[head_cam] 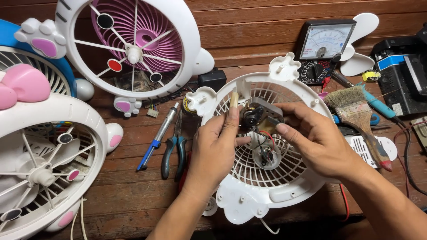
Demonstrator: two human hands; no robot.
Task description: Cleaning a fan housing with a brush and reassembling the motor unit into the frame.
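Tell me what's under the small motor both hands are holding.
Under the motor: white fan grille, red and black wires. Left hand and right hand cover parts of the grille.

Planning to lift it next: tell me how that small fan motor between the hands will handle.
The fan motor looks like mostly metal, so probably heavy for its size. Its thin wires run down to the white grille, so it likely tugs if raised far. Both hands' fingers pinch it; probably rigid.
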